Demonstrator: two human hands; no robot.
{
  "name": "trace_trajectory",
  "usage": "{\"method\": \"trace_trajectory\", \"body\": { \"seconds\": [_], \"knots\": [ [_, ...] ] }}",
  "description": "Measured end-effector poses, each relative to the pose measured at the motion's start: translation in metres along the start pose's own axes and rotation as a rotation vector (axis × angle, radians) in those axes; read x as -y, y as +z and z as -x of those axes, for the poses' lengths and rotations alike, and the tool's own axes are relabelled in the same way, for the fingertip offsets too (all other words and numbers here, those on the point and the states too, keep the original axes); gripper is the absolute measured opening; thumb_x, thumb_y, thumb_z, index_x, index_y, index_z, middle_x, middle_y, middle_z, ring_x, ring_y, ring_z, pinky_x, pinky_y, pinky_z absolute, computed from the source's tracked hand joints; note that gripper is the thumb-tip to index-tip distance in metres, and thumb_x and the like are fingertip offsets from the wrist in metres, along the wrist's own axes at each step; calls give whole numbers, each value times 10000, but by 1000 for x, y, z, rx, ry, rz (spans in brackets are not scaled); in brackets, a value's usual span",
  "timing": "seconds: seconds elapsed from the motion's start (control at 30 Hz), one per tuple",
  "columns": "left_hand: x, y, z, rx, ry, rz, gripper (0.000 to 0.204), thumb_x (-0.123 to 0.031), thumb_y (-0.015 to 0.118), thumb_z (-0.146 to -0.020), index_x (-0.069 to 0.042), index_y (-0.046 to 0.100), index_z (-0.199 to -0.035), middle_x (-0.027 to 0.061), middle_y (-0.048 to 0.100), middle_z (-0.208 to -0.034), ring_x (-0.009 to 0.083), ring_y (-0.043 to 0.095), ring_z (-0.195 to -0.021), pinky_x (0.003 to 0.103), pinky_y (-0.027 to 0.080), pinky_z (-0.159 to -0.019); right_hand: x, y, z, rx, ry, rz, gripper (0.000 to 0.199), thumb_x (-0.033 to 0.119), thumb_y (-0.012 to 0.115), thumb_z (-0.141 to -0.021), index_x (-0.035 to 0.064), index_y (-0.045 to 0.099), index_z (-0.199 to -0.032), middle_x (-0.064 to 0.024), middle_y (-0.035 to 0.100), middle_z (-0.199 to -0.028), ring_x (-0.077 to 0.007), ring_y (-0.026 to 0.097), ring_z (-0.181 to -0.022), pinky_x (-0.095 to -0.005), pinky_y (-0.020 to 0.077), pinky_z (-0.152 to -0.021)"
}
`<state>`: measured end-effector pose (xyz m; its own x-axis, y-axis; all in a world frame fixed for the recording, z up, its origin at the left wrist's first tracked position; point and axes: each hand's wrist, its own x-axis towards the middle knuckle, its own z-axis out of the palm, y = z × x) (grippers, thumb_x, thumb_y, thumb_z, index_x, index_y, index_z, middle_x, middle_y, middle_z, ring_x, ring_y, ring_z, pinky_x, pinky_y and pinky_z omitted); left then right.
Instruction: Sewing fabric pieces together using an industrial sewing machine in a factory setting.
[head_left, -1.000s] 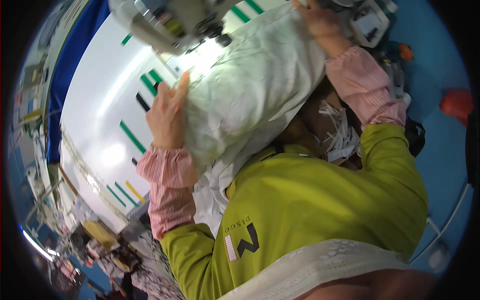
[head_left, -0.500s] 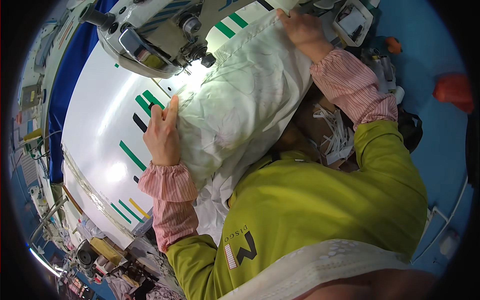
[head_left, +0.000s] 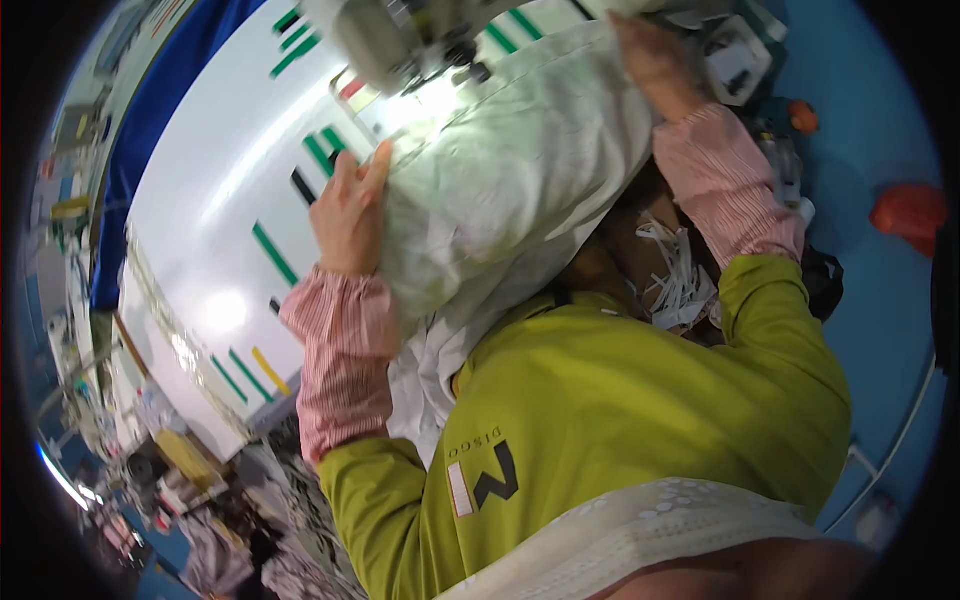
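Note:
A wide white cloth point(head_left: 520, 165) with faint creases and a seam along its far edge lies over the sewing machine's bed and hangs down toward my lap. My left hand point(head_left: 347, 220) rests at its left edge, fingers stretched out on the cloth and the white table point(head_left: 215, 240). At the far right corner, my right hand point(head_left: 660, 68) is blurred, with its fingers closed on the cloth's edge. Above the far edge hangs the sewing machine head point(head_left: 385, 40); its needle area is washed out by bright light.
Green, black and yellow tape strips point(head_left: 275, 252) mark the table. An open white box point(head_left: 738, 62) with small dark items stands beyond my right hand. White fabric strips point(head_left: 678, 275) lie below the cloth at right. A red bag point(head_left: 908, 208) is on the blue floor point(head_left: 850, 300).
The view has shifted, so machine, table and cloth sit higher in the picture. My left hand keeps its place at the cloth's left edge; my right hand is now smeared by motion at the corner.

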<state>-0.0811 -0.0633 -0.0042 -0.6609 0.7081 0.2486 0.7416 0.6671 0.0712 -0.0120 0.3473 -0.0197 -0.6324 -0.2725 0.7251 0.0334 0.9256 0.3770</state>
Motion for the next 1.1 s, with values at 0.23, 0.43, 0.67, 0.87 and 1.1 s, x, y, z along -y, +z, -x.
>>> {"method": "trace_trajectory", "body": {
  "seconds": [0.23, 0.43, 0.67, 0.87, 1.1],
  "knots": [
    [0, -1, 1, 5, -20, -4, 416, -70, 545, -864, -235, 631, -1236, 50, 520, -905, 206, 649, -731, 358, 518, -557, 172, -52, -68, 256, -55, -913, 374, -21, 640, -762, 71, 673, -1122, -66, 657, -1007, -247, 641, -937, -349, 541, -809],
    [7, 1, 3, 35, -47, 44, 316, -70, 560, -856, -173, 641, -1144, 61, 535, -906, 240, 657, -704, 373, 520, -556, 201, -32, -75, 250, -38, -870, 329, 7, 655, -776, 81, 663, -1096, -35, 635, -1051, -230, 620, -975, -340, 526, -853],
    [19, 13, 1, -89, -92, 208, 206, -66, 585, -857, -133, 648, -1042, 96, 557, -864, 312, 651, -690, 409, 517, -566, 200, -26, -69, 244, -52, -874, 329, 28, 666, -777, 94, 663, -1099, -21, 627, -1039, -218, 612, -978, -338, 528, -848],
    [22, 15, -3, -143, -104, 282, 120, -89, 600, -878, -119, 654, -980, 103, 586, -827, 332, 646, -689, 427, 523, -586, 197, -24, -70, 238, -80, -843, 365, 30, 665, -769, 126, 656, -1121, -9, 614, -1058, -205, 612, -979, -335, 530, -847],
    [23, 17, -5, -181, -133, 316, 98, -120, 607, -895, -89, 657, -973, 125, 655, -876, 342, 651, -728, 432, 528, -637, 198, -22, -70, 253, -88, -830, 393, 38, 667, -768, 140, 644, -1147, -5, 606, -1064, -200, 613, -992, -328, 530, -846]
  ]
}}
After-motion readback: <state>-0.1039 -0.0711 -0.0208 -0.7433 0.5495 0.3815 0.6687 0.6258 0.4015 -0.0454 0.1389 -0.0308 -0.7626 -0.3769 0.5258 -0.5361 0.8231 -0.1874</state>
